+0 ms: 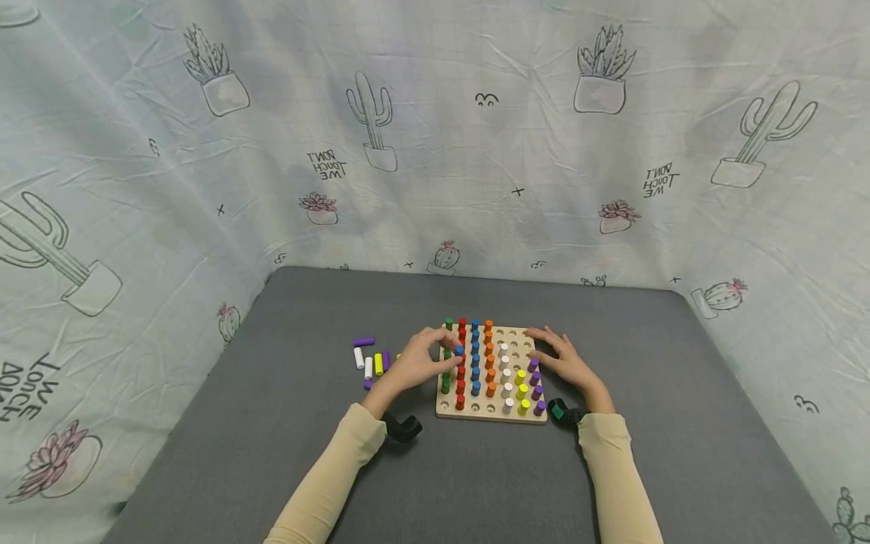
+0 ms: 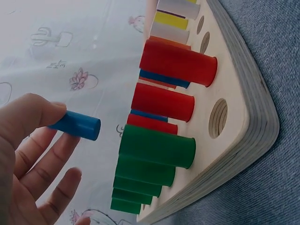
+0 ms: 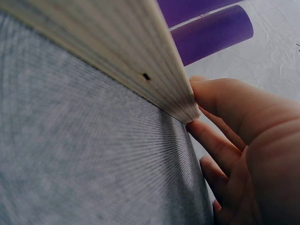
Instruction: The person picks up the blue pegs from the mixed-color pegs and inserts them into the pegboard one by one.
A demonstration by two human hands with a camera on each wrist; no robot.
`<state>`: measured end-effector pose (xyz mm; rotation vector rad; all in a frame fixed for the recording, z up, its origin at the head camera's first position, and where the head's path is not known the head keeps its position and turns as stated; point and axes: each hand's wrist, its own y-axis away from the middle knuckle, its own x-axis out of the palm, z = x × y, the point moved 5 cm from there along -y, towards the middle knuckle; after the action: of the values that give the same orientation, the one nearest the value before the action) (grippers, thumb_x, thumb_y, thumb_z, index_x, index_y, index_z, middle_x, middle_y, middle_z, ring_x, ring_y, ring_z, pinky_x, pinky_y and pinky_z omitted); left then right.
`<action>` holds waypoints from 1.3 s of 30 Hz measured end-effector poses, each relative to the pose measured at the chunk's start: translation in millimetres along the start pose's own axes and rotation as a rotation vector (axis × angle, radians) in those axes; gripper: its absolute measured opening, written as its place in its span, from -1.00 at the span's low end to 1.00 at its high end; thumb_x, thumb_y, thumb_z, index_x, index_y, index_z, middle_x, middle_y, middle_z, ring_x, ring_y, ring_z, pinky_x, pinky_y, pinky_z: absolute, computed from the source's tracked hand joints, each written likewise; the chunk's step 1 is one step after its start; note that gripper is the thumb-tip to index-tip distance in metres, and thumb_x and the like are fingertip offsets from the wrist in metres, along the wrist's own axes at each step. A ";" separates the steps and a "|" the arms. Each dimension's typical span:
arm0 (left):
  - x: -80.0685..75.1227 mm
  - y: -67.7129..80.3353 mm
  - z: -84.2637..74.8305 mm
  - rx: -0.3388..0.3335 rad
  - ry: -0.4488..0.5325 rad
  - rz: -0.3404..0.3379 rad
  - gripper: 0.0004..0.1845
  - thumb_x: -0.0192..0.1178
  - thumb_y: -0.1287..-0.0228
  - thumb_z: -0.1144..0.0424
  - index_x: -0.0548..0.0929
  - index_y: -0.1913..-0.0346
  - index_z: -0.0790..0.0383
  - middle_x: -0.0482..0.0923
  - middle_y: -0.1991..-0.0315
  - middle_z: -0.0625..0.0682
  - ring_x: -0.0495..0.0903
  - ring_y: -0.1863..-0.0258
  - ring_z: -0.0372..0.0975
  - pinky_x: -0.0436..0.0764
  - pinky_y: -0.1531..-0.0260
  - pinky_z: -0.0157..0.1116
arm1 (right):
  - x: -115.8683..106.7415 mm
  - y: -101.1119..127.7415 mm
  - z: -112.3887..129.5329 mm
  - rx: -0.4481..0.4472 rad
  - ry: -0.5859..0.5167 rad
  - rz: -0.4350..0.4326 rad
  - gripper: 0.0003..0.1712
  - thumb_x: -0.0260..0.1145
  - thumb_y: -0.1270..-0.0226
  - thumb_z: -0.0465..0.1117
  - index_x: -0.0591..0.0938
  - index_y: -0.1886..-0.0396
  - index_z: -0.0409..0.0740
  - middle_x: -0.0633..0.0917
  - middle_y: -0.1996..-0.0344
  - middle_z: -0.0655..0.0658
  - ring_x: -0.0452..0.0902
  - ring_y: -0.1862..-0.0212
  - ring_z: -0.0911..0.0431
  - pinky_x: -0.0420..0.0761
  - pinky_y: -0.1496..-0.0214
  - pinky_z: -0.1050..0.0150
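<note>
Left hand (image 2: 28, 159) (short blue peg (image 2: 77, 125))

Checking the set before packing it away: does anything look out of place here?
A few loose pegs, purple, white and yellow, lie on their sides on the grey mat left of the peg board. The left hand holds one blue peg above it. Nothing looks damaged.

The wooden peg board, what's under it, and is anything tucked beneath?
The wooden peg board lies flat on the grey table cover. The right hand rests against its right edge, fingers straight. Whether anything lies beneath cannot be seen; the board covers that patch.
</note>
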<state>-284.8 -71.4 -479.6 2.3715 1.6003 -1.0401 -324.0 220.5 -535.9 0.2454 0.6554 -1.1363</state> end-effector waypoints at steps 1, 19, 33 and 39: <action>1.0 0.0 -0.2 -0.001 0.001 0.008 -0.82 0.29 -0.15 0.11 0.57 0.20 -0.02 0.51 0.26 -0.11 0.47 0.15 -0.02 0.45 0.12 0.01 | 0.0 -0.2 -0.1 0.001 0.001 0.001 -0.43 0.21 -0.31 -0.12 0.37 -0.29 -0.14 0.29 -0.33 -0.29 -0.20 -0.43 -0.28 -0.46 -0.32 -0.28; 14.2 -3.4 -11.1 0.122 0.029 0.081 -0.77 0.28 -0.16 0.18 0.59 0.16 0.22 0.58 0.21 0.04 0.52 0.19 -0.13 0.52 0.14 -0.09 | 0.3 -0.4 -0.1 0.012 -0.002 0.009 -0.43 0.20 -0.32 -0.10 0.37 -0.30 -0.13 0.28 -0.34 -0.27 -0.23 -0.44 -0.26 -0.48 -0.33 -0.25; 25.8 -3.2 -14.4 0.153 -0.047 0.127 -0.79 0.31 -0.13 0.16 0.59 0.17 0.08 0.57 0.26 -0.14 0.53 0.24 -0.15 0.50 0.17 -0.13 | -0.5 0.0 0.4 0.009 0.003 0.007 -0.43 0.20 -0.32 -0.09 0.37 -0.29 -0.14 0.29 -0.33 -0.27 -0.22 -0.44 -0.25 -0.48 -0.33 -0.26; 28.9 -0.5 -15.7 0.163 -0.063 0.153 -0.72 0.31 -0.13 0.12 0.62 0.14 0.18 0.57 0.30 -0.15 0.50 0.27 -0.16 0.40 0.05 -0.13 | -1.0 -0.3 -0.2 0.011 0.003 0.006 -0.43 0.20 -0.32 -0.10 0.37 -0.29 -0.15 0.30 -0.33 -0.27 -0.22 -0.44 -0.25 -0.48 -0.33 -0.25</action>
<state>-271.5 -41.8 -484.3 2.4886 1.3360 -1.2424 -324.5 221.3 -535.4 0.2583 0.6507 -1.1345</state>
